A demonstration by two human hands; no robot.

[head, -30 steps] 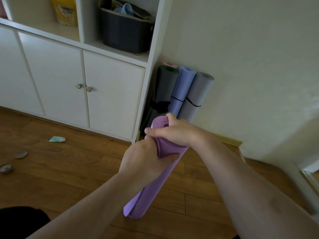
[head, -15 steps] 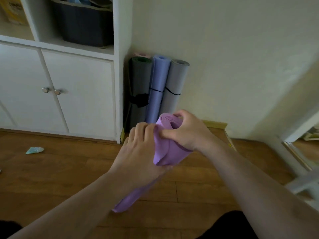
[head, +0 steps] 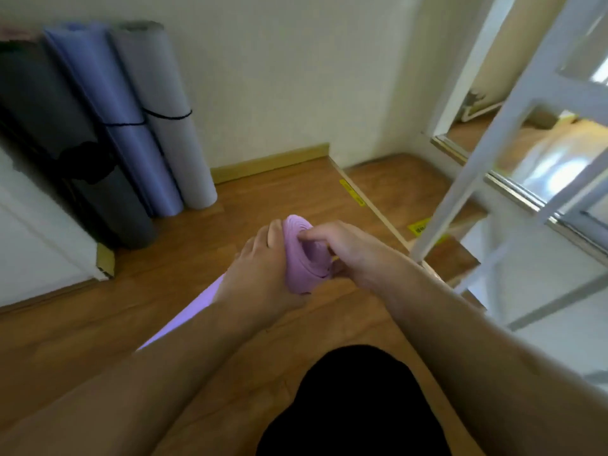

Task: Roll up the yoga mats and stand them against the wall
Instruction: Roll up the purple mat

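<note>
A rolled purple yoga mat [head: 304, 258] is held in front of me above the wooden floor, its spiral end facing up. My left hand [head: 260, 274] wraps its upper part from the left. My right hand [head: 345, 251] grips the top end, thumb pressed into the spiral. The mat's lower part slants down to the left, mostly hidden behind my left forearm. Three rolled mats stand against the wall at the upper left: a dark grey mat [head: 62, 136], a blue mat [head: 112, 110] and a light grey mat [head: 164, 106].
A white cabinet [head: 29, 245] stands at the left, beside the dark mat. A white door frame with glass panes [head: 513, 133] slants across the right. A floor threshold strip [head: 368, 202] runs diagonally behind my hands. My dark-clothed knee [head: 355, 399] is at the bottom.
The view has swung right and down: the cabinet has slid out to the left and the white door frame has come in. Both hands still grip the purple mat's top end.
</note>
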